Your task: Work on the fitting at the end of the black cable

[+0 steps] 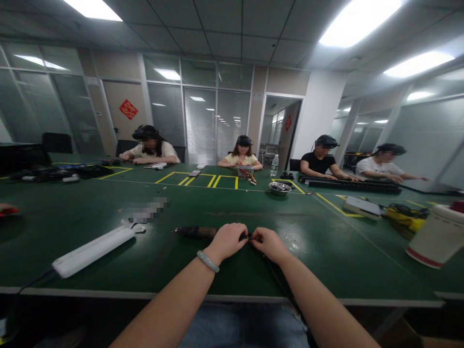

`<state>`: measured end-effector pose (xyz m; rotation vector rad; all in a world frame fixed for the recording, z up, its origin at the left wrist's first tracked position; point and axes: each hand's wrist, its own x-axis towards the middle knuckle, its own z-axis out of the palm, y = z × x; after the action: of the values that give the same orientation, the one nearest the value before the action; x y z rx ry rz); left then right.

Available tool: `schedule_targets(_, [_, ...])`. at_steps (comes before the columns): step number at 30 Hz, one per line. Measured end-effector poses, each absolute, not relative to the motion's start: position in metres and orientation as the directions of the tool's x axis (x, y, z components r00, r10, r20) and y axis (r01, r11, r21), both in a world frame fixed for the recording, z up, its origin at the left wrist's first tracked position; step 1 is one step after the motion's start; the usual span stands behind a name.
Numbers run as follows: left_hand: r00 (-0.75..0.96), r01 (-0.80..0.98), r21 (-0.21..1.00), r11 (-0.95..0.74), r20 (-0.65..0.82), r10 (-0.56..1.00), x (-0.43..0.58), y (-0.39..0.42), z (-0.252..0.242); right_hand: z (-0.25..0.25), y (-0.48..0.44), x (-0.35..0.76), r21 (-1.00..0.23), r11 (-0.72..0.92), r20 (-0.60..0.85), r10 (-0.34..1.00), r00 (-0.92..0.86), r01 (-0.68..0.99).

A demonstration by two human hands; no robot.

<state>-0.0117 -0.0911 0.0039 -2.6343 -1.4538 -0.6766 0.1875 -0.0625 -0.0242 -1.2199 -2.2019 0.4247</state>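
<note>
Green table (108, 208), glass-walled room; left hand (226, 240) and right hand (270, 244) pinch dark tool (195, 232).

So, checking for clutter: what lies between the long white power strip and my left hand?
Free end of the dark cylindrical tool that the left hand grips; otherwise bare green table. Head view.

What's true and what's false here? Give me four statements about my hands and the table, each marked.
The left hand grips the end of the dark tool. True.
The right hand rests on the metal bowl. False: it meets the left hand at the tool; the bowl stands farther off.
A pale bracelet sits on the left wrist. True.
The white power strip lies right of the hands. False: it lies to their left.
</note>
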Motion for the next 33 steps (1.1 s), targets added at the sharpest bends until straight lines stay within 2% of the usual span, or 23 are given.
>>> schedule_targets(16, [0.476,0.806,0.162,-0.569,0.392,0.787,-0.0124,-0.0886,0.003,-0.0201,-0.0662,0.1869,-0.499,0.53,0.362,0.846,-0.391,0.686])
schedule_targets(33, [0.444,0.81,0.185,-0.556,0.426,0.788,-0.0137,-0.0899,0.0022,-0.0203,-0.0659,0.1877,-0.525,0.525,0.358,0.85,-0.386,0.67])
